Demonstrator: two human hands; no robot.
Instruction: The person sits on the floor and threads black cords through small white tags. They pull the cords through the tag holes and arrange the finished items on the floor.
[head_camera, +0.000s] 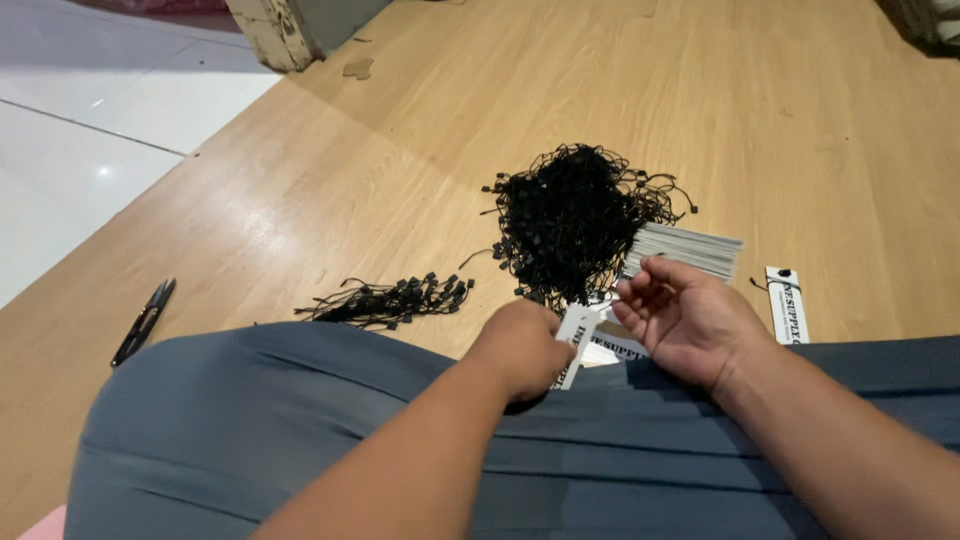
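Left hand (522, 350) pinches white tag (578, 333)

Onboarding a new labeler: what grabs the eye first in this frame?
First, the big tangled pile of black string loops on the wooden floor, just beyond the hands. Then the left hand pinching a white paper tag over the grey-clad lap, with the right hand beside it, fingers curled. A smaller bunch of black loops and black thread snips lie to the left.
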